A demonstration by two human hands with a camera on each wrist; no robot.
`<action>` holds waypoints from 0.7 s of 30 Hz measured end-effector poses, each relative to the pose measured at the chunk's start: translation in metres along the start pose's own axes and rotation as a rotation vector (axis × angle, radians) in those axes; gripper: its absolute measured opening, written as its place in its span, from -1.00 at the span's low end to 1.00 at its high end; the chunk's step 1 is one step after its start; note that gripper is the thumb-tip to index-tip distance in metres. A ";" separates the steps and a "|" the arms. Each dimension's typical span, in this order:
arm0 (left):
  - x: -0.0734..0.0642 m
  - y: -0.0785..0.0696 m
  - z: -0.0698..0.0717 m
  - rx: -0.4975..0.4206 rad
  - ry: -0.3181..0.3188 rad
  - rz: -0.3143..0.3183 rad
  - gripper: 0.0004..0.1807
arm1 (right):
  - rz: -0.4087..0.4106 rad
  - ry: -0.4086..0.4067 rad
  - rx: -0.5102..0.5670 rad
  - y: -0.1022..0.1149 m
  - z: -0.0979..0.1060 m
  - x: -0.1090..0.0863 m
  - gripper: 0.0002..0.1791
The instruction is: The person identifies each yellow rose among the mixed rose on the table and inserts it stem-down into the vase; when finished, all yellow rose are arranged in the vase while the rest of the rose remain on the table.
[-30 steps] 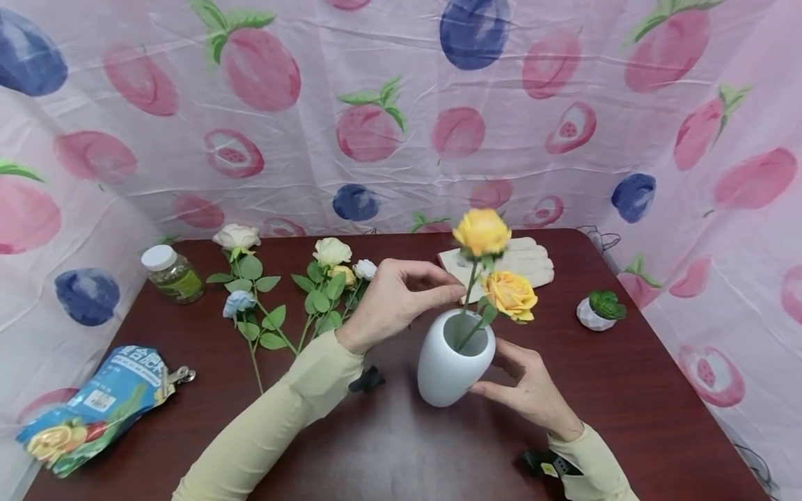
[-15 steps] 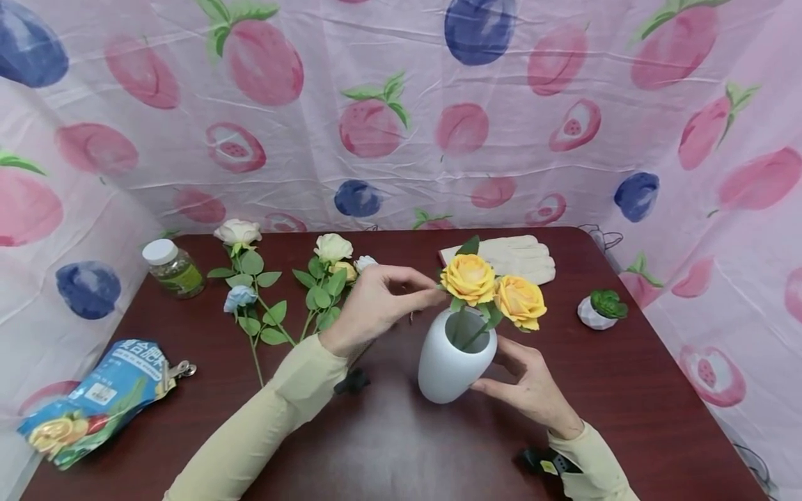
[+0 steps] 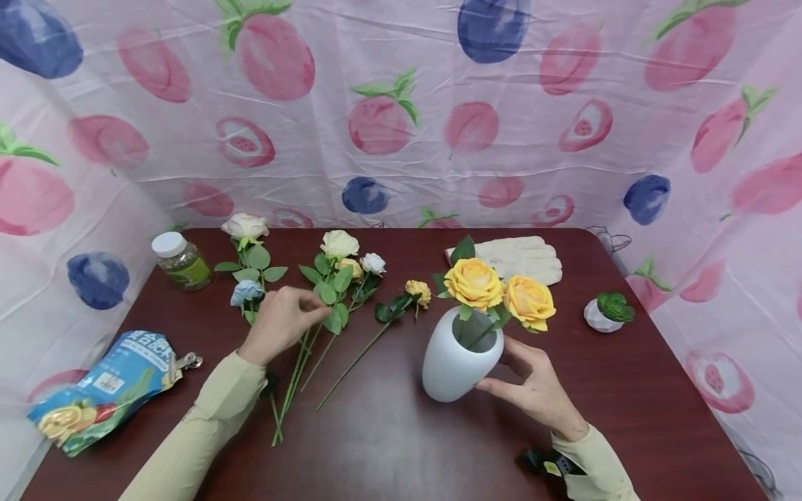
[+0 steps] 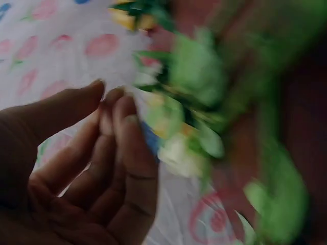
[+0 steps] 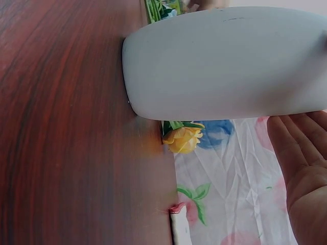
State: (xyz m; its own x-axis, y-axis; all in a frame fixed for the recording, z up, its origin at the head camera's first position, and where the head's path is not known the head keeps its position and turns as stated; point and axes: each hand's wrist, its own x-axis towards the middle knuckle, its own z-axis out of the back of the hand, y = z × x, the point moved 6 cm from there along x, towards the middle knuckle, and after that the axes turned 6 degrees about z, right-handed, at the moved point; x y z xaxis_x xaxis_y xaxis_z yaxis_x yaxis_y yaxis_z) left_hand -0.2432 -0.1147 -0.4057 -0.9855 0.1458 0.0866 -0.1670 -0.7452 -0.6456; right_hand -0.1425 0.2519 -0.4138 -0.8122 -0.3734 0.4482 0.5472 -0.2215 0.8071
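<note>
A: First, the white vase [image 3: 451, 372]?
B: Standing upright on the dark red desk [image 3: 401, 452]. Holding two yellow roses [image 3: 474, 283], with both blooms above the rim. Gripped from the right by the right hand [image 3: 539, 393], with fingers curved round its side.

A: And the left hand [image 3: 282, 323]?
B: Left of the vase, with fingers loosely bent and released, close to the leaves of a cream rose [image 3: 340, 244]. Touching or not, cannot tell.

A: Anything in between?
B: Just left of the vase, a small yellow flower [image 3: 418, 293], lying on a long thin stem. Farther left, a small white flower [image 3: 373, 264]. Behind the vase, partly covered by a rose leaf [image 3: 462, 250], pale gloves [image 3: 520, 259].

A: Other containers?
B: Right of the vase, a faceted white pot [image 3: 601, 320] with a green succulent [image 3: 615, 305] in it. Well left of the vase and farther back, a clear jar [image 3: 182, 264] with a white lid and dim greenish contents. Labelled in yellow-green, with print too small to read.

A: Any readable writing?
B: On the blue pouch [image 3: 103, 393], well left of the vase: big white Chinese characters, with 合肥 legible among them. Beneath, a finer line too small to read, then a white square panel [image 3: 109, 382] and a printed yellow rose. At the end nearest the vase, a metal clip [image 3: 189, 361].
</note>
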 end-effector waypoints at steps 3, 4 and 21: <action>-0.005 0.019 -0.006 0.061 0.037 0.035 -0.86 | -0.004 0.001 -0.001 0.000 0.000 -0.001 -0.16; -0.007 0.023 -0.008 0.076 0.046 0.038 -0.86 | -0.004 0.001 0.000 0.000 0.000 -0.001 -0.16; -0.011 0.035 -0.020 0.063 0.096 0.101 -0.87 | -0.004 -0.001 -0.002 0.000 0.001 -0.001 -0.16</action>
State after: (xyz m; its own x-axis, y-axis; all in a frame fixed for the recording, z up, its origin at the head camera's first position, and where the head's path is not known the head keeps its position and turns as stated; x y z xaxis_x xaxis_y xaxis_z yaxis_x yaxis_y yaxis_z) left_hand -0.2377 -0.1296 -0.4449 -0.9906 0.1270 -0.0510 -0.0715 -0.7981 -0.5983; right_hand -0.1424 0.2531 -0.4141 -0.8144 -0.3720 0.4454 0.5445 -0.2243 0.8082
